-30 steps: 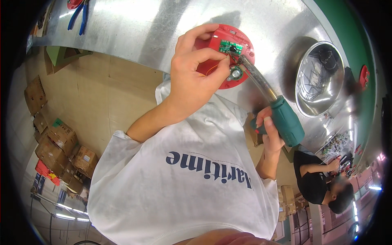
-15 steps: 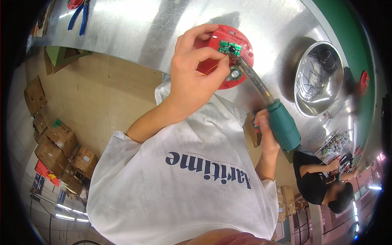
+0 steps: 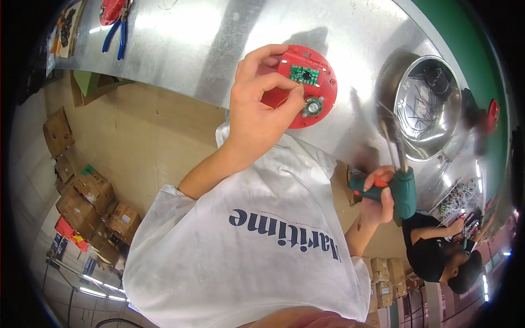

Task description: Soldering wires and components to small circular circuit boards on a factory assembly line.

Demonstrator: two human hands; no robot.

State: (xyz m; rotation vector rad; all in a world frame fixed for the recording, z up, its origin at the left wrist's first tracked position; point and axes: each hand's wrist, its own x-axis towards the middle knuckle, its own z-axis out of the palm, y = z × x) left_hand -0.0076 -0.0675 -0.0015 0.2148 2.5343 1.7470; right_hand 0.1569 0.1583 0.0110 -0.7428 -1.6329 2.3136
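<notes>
My left hand (image 3: 257,104) is closed at the left side of a round red plastic housing (image 3: 330,104). Its outer fingers curl over the rim, while thumb and forefinger pinch together by the lower left corner of a small green circuit board (image 3: 305,75). An orange wire (image 3: 281,102) shows inside the loop of those fingers. Below the board sits a small round part with a pale centre (image 3: 313,107). Off to the right, my right hand (image 3: 377,205) grips a green soldering gun (image 3: 404,194) with a red trigger. Its metal tip points up, apart from the housing and slightly blurred.
A steel bowl (image 3: 402,117) holding thin dark pieces stands on the metal table (image 3: 180,49) at the right. Blue-handled pliers (image 3: 121,38) and another red part (image 3: 112,12) lie far left. A person in black (image 3: 437,251) works at the right. Cardboard boxes (image 3: 82,205) are stacked left.
The soldering gun has swung away from the circuit board to the right, its tip now near the bowl. The left hand stays at the housing, which sits slightly lower in view.
</notes>
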